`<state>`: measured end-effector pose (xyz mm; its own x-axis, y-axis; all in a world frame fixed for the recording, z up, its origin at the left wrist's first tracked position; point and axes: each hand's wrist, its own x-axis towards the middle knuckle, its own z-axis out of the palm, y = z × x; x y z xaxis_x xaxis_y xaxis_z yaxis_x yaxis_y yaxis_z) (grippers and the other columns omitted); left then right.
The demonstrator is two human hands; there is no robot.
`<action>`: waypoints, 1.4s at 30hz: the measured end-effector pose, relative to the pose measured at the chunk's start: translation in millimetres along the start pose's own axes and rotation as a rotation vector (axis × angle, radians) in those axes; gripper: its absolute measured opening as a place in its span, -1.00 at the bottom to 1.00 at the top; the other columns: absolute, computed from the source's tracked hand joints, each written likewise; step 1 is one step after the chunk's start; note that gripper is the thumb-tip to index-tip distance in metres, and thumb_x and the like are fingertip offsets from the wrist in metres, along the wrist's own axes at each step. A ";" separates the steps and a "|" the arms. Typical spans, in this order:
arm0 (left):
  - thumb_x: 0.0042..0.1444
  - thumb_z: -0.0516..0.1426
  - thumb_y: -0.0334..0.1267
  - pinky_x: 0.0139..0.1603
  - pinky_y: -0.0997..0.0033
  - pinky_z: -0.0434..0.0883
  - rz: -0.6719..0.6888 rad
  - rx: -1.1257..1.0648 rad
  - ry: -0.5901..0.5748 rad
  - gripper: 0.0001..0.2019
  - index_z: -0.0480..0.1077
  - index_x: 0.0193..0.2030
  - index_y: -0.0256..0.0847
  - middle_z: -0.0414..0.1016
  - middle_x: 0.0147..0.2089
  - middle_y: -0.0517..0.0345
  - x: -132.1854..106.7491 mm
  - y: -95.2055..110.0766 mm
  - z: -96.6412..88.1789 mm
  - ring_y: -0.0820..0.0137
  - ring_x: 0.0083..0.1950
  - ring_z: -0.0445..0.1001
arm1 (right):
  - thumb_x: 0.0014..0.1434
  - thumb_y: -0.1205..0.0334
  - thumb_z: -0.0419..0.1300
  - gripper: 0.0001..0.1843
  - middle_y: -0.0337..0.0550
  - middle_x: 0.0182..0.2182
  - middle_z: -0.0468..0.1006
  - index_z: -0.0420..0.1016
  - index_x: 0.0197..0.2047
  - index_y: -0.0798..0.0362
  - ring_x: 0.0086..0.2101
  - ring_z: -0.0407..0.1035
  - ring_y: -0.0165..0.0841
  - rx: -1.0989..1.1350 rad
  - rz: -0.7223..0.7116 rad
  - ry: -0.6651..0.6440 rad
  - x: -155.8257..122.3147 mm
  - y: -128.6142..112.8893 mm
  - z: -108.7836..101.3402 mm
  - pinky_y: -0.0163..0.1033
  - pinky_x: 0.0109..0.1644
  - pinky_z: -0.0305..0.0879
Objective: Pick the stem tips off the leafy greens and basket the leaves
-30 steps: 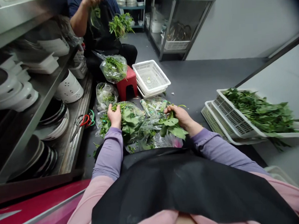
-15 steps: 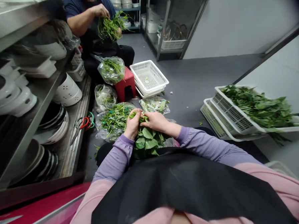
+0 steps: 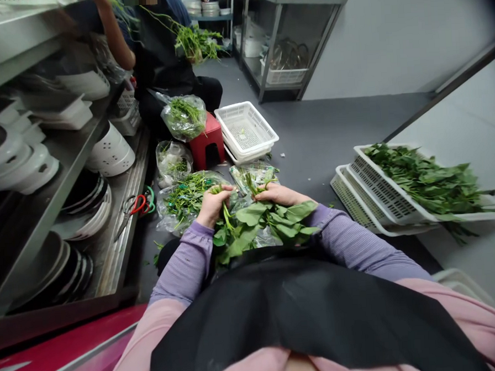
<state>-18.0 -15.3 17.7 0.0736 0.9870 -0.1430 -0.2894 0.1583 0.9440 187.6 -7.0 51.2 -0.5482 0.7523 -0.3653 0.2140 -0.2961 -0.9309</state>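
Note:
Leafy green stems are gripped in my left hand, their cut ends poking up past the thumb and leaves hanging toward my lap. My right hand is closed round a second bunch of leafy greens, whose broad leaves spill toward my right wrist. A short gap separates the two hands. Just beyond my left hand lies an opened plastic bag of green trimmings. Past my right hand is another clear bag with pale and green scraps. Some fingertips are hidden by the greens.
White baskets heaped with leafy greens stand at right. Ahead are stacked white baskets and a red stool bearing a bag. A co-worker handles thin-stemmed greens. Scissors lie on the left shelf's edge.
My hands, together before, have moved apart, each with its own greens, and leaves now spread to the right. The co-worker's one hand has risen, drawing out long stems.

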 end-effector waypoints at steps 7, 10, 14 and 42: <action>-0.12 0.25 -0.19 -0.50 0.54 0.21 0.134 0.184 -0.358 -0.64 0.45 -0.16 -0.30 0.36 -0.51 0.22 -17.3 16.0 2.6 0.58 -0.54 0.26 | -0.11 0.21 0.23 -0.78 -0.26 -0.57 0.41 0.39 -0.40 0.19 -0.57 0.24 -0.51 0.025 0.144 -0.301 4.0 7.3 7.5 -0.34 -0.41 0.19; -0.16 0.27 -0.17 -0.46 0.53 0.24 0.131 0.239 -0.428 -0.72 0.45 -0.33 -0.32 0.39 -0.48 0.19 -19.5 17.4 2.7 0.57 -0.52 0.28 | -0.10 0.21 0.21 -0.78 -0.27 -0.55 0.42 0.39 -0.38 0.18 -0.56 0.25 -0.51 0.039 0.162 -0.370 4.6 9.9 8.8 -0.33 -0.37 0.21; -0.17 0.27 -0.18 -0.33 0.51 0.29 0.172 0.388 -0.523 -0.73 0.45 -0.36 -0.33 0.44 -0.39 0.12 -17.7 20.9 0.4 0.51 -0.39 0.34 | -0.07 0.19 0.21 -0.77 -0.32 -0.60 0.35 0.39 -0.38 0.19 -0.63 0.13 -0.57 -0.107 0.204 -0.409 2.9 10.4 3.1 -0.38 -0.51 0.11; -0.14 0.23 -0.10 -0.41 0.51 0.25 0.404 0.570 -0.296 -0.76 0.42 -0.46 -0.26 0.40 -0.51 0.16 -20.3 11.3 7.9 0.48 -0.48 0.29 | -0.02 0.27 0.01 -0.85 -0.18 -0.50 0.36 0.35 -0.52 0.10 -0.48 0.15 -0.44 -1.144 -0.234 0.041 -27.2 -22.4 17.4 -0.34 -0.38 0.03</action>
<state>-15.2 -33.8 33.6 0.3433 0.9035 0.2565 0.1842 -0.3325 0.9249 183.6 -31.1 82.0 -0.6489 0.7427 -0.1650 0.7261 0.5397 -0.4260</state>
